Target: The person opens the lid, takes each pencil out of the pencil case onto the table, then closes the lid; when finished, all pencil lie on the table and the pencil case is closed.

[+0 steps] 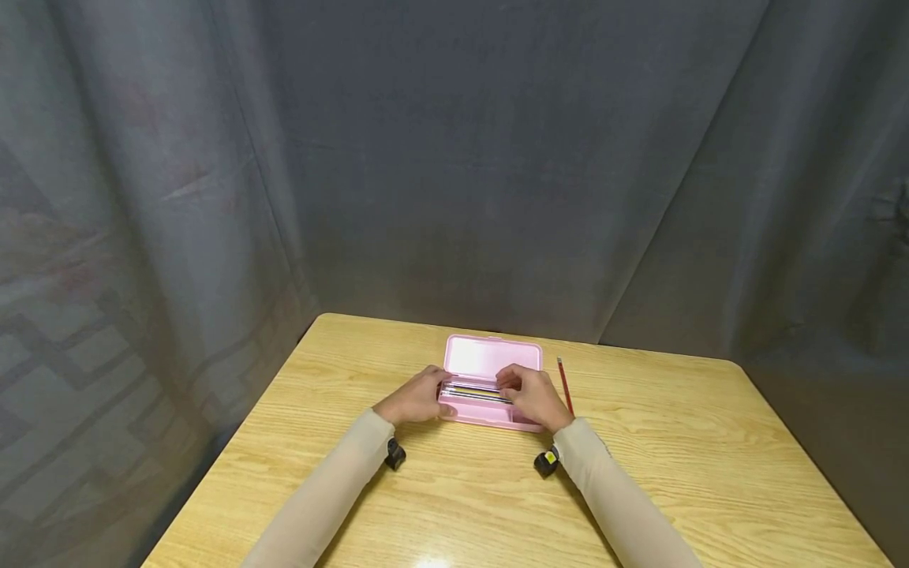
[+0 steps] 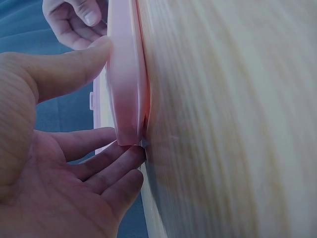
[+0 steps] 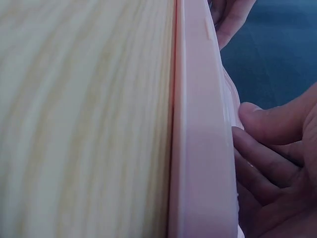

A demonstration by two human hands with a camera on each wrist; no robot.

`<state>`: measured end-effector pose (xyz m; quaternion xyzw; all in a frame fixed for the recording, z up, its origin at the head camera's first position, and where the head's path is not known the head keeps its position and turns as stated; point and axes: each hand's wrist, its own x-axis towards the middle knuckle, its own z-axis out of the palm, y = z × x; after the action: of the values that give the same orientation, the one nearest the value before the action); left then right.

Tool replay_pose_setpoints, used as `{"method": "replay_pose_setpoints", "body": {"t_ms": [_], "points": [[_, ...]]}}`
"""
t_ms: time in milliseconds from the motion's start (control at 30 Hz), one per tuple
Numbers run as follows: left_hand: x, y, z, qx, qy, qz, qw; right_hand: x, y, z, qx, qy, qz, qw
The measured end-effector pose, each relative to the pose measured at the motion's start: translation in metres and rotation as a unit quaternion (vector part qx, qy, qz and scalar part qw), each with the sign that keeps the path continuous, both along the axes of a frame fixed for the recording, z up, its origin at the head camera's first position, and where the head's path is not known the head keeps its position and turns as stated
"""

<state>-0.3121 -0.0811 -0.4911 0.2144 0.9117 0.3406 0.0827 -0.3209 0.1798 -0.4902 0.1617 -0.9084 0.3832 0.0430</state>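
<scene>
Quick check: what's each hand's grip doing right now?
Left hand: holding the pink case by its left end.
Right hand: at the case's right side; whether it holds anything cannot be told.

Glare spot on near tabletop [image 1: 469, 505] — curtain [image 1: 497, 173] dim — wrist views bluish, soft

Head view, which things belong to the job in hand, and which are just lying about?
Likely in the job:
Case, open, its left end held by the left hand
Pencils inside it, the right hand at their right ends

Seemingly lying about:
Red pencil, on the table right of the case, in neither hand; it may belong too
</scene>
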Motion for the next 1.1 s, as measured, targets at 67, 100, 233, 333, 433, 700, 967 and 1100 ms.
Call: {"method": "replay_pose_setpoints", "body": {"t_ms": [67,100,233,333,433,700,967,1100], "points": [[0.0001,0.0001,0.0003,0.001,0.0,0.0,1.0,-0.0003,0.0,-0.0004,0.004,-0.009,0.007,1.0],[0.0001,0.0001,0.0005,0.0,0.0,0.001,1.0,-0.0005,0.0001,-0.0007,0.006,-0.013,0.009,1.0],[0.0001,0.0002,0.0007,0.004,-0.002,0.004,1.0,-0.0012,0.0004,-0.0024,0.016,-0.027,0.016,0.999],[0.0002,0.0002,0.0006,0.006,-0.005,0.006,1.0,-0.0016,0.0005,-0.0038,0.025,-0.04,0.016,0.999],[0.0007,0.0002,0.0003,0.003,-0.006,0.006,1.0,-0.0021,0.0003,-0.0047,0.03,-0.043,0.013,0.999],[0.0018,0.0002,-0.0005,0.003,-0.009,0.007,0.9999,-0.0026,-0.0005,-0.0045,0.029,-0.037,0.022,0.999],[0.0004,0.0001,-0.0013,0.005,-0.009,0.005,0.9999,-0.0032,-0.0003,-0.0045,0.036,-0.037,0.018,0.999],[-0.0002,0.0001,-0.0018,0.004,-0.005,0.003,1.0,-0.0033,0.0,-0.0051,0.038,-0.036,0.019,0.998]]}}
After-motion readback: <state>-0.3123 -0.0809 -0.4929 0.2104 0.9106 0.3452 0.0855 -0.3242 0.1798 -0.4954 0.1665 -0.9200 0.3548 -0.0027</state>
